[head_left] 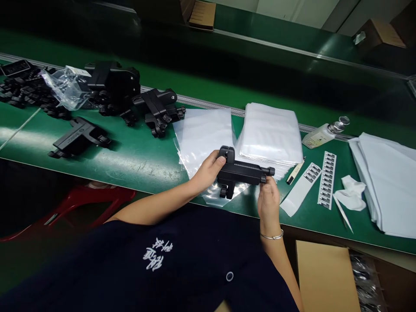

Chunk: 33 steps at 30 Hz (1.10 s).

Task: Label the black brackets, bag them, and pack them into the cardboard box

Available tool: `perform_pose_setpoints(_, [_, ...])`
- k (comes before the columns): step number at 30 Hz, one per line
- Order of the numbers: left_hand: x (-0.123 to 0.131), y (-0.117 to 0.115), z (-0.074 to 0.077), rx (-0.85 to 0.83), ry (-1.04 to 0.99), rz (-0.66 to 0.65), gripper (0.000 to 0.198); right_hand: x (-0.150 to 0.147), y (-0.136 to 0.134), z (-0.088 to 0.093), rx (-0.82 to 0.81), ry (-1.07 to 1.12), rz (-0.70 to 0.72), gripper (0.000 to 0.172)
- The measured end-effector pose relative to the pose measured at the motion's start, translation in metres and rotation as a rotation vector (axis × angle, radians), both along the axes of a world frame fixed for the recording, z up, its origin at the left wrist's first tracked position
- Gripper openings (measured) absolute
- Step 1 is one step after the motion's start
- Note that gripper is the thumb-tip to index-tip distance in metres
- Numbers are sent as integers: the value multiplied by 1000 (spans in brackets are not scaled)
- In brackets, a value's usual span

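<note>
Both my hands hold a black plastic clamp-like holder (242, 172) above the front of the bench. My left hand (208, 172) grips its left end, the thumb on top. At the other end, the fingers of my right hand (269, 197) are closed at its right-hand knob. Beneath and behind it lie clear plastic bags (204, 130) and a thick stack of white bags (271, 132). Similar black holders rest to the left, one alone (81, 138) near the bench edge and others (156, 108) grouped farther back.
Right of my hands lie a box cutter (295, 172), label strips (326, 180), tweezers (342, 213), a crumpled white cloth (352, 193) and a pump bottle (320, 136). White sheets (390, 182) cover the far right. Below stands an open cardboard box (328, 277); a red stool (81, 203) is at left.
</note>
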<state>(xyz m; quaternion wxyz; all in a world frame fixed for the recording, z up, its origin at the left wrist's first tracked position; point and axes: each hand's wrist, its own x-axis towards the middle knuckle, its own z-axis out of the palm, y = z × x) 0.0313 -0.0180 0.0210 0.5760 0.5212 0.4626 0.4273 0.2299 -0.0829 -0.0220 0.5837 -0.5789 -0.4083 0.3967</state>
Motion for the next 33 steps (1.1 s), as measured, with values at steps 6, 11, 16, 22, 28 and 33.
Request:
perform_pose_setpoints(6, [-3,3,-5,-14,-51,10,63,0,8,8,42,24,-29,34])
perform_pose_setpoints(11, [-7,3,-4,7,-28,26,63,-5,13,9,31,70,13,29])
perform_pose_setpoints(16, [-12,4,-4,-2,-41,43,63,-9,15,8,25,88,47,34])
perform_pose_setpoints(22, [-16,4,-3,33,-16,22,65,-12,16,9,-34,76,-6,37])
perform_pose_setpoints(28, [-18,4,-3,-11,-62,69,63,-15,16,11,10,114,55,37])
perform_pose_setpoints(33, [-18,4,-2,23,-53,31,63,-15,14,12,-10,32,18,42])
